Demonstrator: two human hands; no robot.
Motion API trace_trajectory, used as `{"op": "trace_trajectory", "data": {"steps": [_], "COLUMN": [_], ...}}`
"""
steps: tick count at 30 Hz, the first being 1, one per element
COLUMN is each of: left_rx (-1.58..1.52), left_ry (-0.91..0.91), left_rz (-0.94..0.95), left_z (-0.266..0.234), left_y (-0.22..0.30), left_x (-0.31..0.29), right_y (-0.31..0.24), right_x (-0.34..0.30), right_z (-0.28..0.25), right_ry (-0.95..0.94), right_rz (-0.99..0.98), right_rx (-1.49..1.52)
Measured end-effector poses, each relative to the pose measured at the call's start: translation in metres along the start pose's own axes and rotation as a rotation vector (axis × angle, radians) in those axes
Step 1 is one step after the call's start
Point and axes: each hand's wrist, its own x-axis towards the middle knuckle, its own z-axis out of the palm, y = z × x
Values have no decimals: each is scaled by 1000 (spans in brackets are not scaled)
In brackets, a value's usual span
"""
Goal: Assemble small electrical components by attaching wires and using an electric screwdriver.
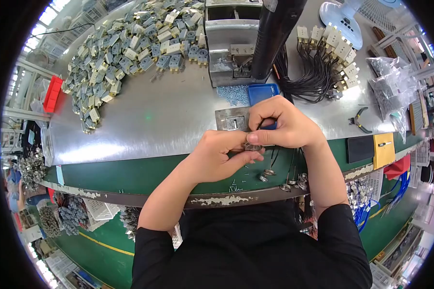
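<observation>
My left hand [223, 153] is closed, its thumb and fingers pinching a small round metal part [252, 146] at the table's near edge. My right hand [288, 126] meets it there, with the thumb against the same part and the index finger curled by a black wire [260, 124]. Fingers cover most of the part, so its exact kind cannot be made out. Something blue [270, 126] shows beneath the right fingers. Just beyond the hands lies a metal fixture plate [234, 120]. Round metal parts on wires [270, 172] rest on the green surface nearer to me.
A metal machine [231, 48] and thick black tube [277, 36] stand ahead. Small blue pieces [233, 94] lie beside a blue tray [255, 95]. Piled grey-and-beige blocks [144, 45] spread left; wired connectors [340, 48], pliers [358, 120] and a plastic bag [394, 89] sit right.
</observation>
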Motion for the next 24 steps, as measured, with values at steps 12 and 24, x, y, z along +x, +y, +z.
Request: {"op": "trace_trajectory", "data": {"steps": [12, 24], "left_rx": [-325, -716], "left_ry": [-63, 183], "left_rz": [-204, -364], "left_z": [-16, -10], "left_y": [-4, -14], "left_x": [0, 8], "right_y": [-11, -16], "right_x": [-2, -6], "right_z": [12, 20], "right_ry": [214, 208], "right_rz": [-152, -224], "right_rx": [-245, -442]}}
